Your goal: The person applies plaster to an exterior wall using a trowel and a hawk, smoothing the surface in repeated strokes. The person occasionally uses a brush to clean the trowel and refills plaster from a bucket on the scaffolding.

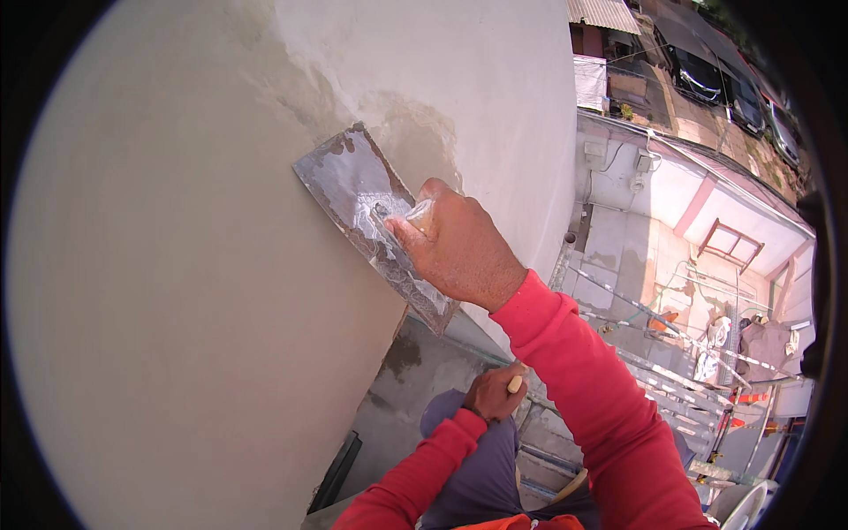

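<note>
Wall [177, 283]: grey-beige, fills 7 through 12 o'clock, bowed by the lens; for an even face, I'd judge long overlapping strokes work best
Yard [632, 234]: below, around 3 o'clock, pale paving and walls, metal scaffold bars [649, 375] toward 4 o'clock
Right sleeve [583, 380]: red, comes up from 5 o'clock, arm stretched out over the wall side
Trowel [340, 172]: rectangular smeared blade, just 11 o'clock of centre, long sides running 11 to 5, looks laid nearly flat on the wall; advice: steady light pressure, leading edge slightly lifted, so no corner digs a line; ease off at the 5 o'clock end, which reaches the wall's lower edge
Right hand [464, 243]: just 2 o'clock of centre, grip wrapped round the trowel's handle, thumb toward the blade
Damp patch [411, 132]: darker, 12 o'clock, beside the blade's upper end; probably wants feathering outward to blend
Left hand [495, 396]: 5 o'clock, by the thigh, grip curled round a pale handle [516, 383]
Hidden: blade underside and true wall contact, most of the trowel handle, whatever the pale handle belongs to
Cut off: wall and both sleeves, by the dark lens rim or lower edge
Hard to read: clutter around 4 o'clock
</note>
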Available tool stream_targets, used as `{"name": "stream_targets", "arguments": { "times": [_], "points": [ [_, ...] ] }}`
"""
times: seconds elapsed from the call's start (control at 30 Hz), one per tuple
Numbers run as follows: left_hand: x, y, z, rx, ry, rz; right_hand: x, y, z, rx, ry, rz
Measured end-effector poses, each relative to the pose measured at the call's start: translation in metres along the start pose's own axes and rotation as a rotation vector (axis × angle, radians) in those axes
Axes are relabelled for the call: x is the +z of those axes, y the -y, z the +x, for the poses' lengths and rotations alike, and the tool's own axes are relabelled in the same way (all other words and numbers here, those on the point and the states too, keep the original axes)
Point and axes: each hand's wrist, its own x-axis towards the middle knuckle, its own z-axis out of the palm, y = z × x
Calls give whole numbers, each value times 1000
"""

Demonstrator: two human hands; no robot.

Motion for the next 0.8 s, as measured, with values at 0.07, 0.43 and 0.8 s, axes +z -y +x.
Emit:
{"name": "stream_targets", "arguments": {
  "times": [0.07,0.43,0.8],
  "points": [
    [2,2,-1,6,-1,31,14,-7,-8,5,-30,44],
    [16,9,2,1,-44,-47,-19,9,-11,-146,-92,50],
    [-2,3,-7,44,-72,-122,-22,24,2,-124,28,-209]
  ]
}}
